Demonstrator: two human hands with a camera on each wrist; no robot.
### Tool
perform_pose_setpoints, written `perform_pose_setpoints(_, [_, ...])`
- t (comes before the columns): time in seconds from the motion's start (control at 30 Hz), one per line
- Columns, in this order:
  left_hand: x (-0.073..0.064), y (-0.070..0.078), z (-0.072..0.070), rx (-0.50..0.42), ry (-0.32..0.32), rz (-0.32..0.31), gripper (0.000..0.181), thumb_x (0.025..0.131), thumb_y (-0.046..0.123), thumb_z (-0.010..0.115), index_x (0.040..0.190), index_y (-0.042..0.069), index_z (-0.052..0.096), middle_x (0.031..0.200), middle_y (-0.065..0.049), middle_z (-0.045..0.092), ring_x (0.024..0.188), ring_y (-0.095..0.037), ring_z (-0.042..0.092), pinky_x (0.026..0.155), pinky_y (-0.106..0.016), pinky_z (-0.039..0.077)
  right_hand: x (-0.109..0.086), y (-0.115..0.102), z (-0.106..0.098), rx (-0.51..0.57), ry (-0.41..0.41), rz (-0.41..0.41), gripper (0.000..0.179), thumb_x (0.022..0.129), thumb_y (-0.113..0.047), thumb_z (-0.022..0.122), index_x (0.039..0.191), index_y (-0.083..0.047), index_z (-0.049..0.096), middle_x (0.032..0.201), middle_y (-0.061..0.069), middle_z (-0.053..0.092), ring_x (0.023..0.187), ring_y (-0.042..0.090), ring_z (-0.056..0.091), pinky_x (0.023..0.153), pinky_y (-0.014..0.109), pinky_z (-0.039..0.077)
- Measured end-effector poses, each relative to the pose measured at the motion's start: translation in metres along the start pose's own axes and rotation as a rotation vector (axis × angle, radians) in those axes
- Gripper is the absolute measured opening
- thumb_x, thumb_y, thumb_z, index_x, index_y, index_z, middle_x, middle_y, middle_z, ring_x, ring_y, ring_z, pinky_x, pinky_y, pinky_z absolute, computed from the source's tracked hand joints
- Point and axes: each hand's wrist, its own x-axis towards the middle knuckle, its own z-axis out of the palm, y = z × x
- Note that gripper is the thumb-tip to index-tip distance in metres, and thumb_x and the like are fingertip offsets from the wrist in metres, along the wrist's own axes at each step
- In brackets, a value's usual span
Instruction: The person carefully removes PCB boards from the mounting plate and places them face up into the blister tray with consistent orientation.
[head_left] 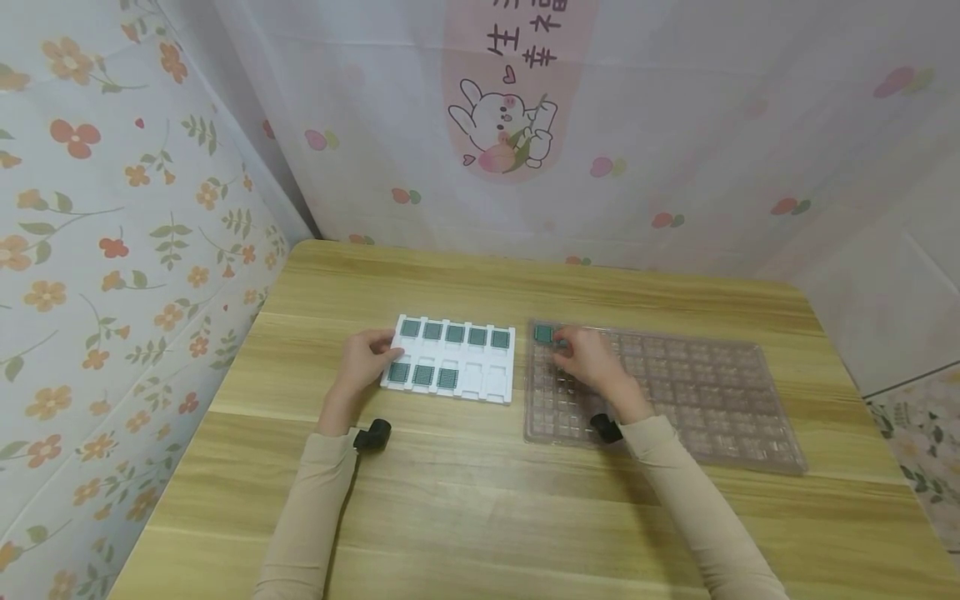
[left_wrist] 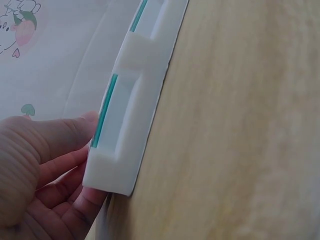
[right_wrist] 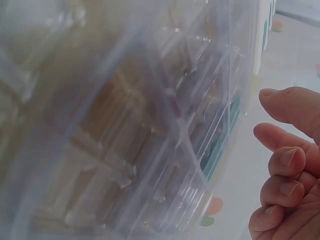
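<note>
A white plastic tray [head_left: 450, 354] with two rows of pockets lies left of centre in the head view. Several small green square circuit chips [head_left: 454, 334] fill its far row; three more sit at the left of its near row. My left hand [head_left: 365, 360] grips the tray's left end, thumb on the edge and fingers against the side in the left wrist view. Over the far left corner of a clear blister tray [head_left: 697, 408] is my right hand [head_left: 588, 358], beside a green chip [head_left: 543, 334] in a pocket. Its thumb and index finger [right_wrist: 272, 135] are parted, holding nothing.
Both trays lie on a wood-grain table [head_left: 450, 500], a narrow gap between them. A white curtain [head_left: 637, 125] with a printed rabbit hangs behind the table, and a flowered cloth [head_left: 127, 292] at the left. Each wrist wears a black camera mount [head_left: 372, 435].
</note>
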Motion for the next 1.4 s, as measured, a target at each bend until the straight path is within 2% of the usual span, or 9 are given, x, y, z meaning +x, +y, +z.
perform_pose_setpoints(0.17, [0.0,0.0,0.0,0.011,0.004,0.01,0.037,0.081,0.003,0.07,0.115,-0.011,0.06,0.096,-0.024,0.063,0.084,-0.03,0.058,0.07,-0.028,0.045,-0.001,-0.006,0.001,-0.014,0.002,-0.003,0.029,0.083,-0.011,0.07,0.107,0.004,0.065,0.054,-0.001,0.043,0.044,0.008,0.033,0.044,0.024,0.03])
perform_pose_setpoints(0.63, [0.001,0.0,0.0,0.014,-0.006,0.003,0.037,0.082,0.003,0.069,0.115,-0.011,0.06,0.093,-0.023,0.063,0.083,-0.028,0.056,0.069,-0.028,0.044,-0.001,-0.014,0.009,0.038,0.004,-0.031,0.031,0.083,-0.011,0.069,0.108,0.006,0.065,0.049,-0.004,0.036,0.042,0.008,0.027,0.043,0.024,0.027])
perform_pose_setpoints(0.87, [0.0,0.002,-0.001,0.013,0.001,0.005,0.037,0.082,0.002,0.069,0.115,-0.011,0.06,0.094,-0.024,0.063,0.083,-0.029,0.057,0.07,-0.027,0.044,0.001,-0.023,0.011,0.086,-0.048,-0.026,0.031,0.085,-0.01,0.067,0.111,0.006,0.063,0.047,-0.004,0.033,0.042,0.007,0.024,0.043,0.023,0.026])
perform_pose_setpoints(1.23, [0.001,0.0,0.0,-0.001,-0.004,0.003,0.037,0.081,0.001,0.069,0.115,-0.011,0.06,0.097,-0.025,0.063,0.085,-0.029,0.058,0.072,-0.028,0.045,0.003,-0.035,0.02,0.068,-0.042,-0.04,0.03,0.083,-0.009,0.068,0.11,0.003,0.065,0.053,-0.002,0.041,0.045,0.007,0.029,0.044,0.023,0.027])
perform_pose_setpoints(1.4, [0.001,0.0,0.0,-0.015,-0.004,-0.007,0.037,0.081,0.0,0.07,0.115,-0.011,0.06,0.096,-0.025,0.063,0.084,-0.029,0.057,0.07,-0.026,0.044,0.004,-0.04,0.021,0.066,-0.025,-0.08,0.028,0.082,-0.009,0.069,0.107,0.005,0.065,0.056,-0.002,0.041,0.048,0.008,0.03,0.047,0.023,0.028])
